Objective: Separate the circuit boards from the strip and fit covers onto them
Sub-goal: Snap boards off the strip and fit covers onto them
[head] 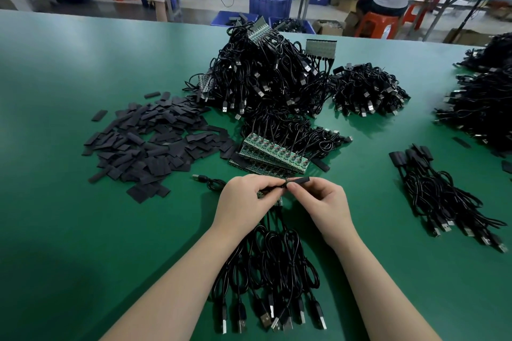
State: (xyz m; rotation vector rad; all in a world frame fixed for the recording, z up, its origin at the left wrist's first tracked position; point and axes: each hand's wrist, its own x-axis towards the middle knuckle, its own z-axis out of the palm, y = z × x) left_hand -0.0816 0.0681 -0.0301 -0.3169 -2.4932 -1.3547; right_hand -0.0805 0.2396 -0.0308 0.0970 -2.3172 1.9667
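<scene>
My left hand (245,198) and my right hand (321,202) meet at the table's front centre. Between their fingertips is a black cover sleeve (299,180); my right hand pinches it, while my left hand grips a short strip of green circuit boards (278,200), mostly hidden under the fingers. Coiled black USB cables (274,271) hang from that strip toward me. Just beyond my hands lie full strips of green circuit boards (273,153) with cables attached. A heap of flat black covers (155,141) sits to the left.
A tall pile of cabled strips (266,75) rises behind, with a smaller cable bundle (368,91) to its right. Covered cables (443,196) lie at the right, more black piles (482,111) at the far right. The green table (69,91) ends at an aisle with seated and standing people.
</scene>
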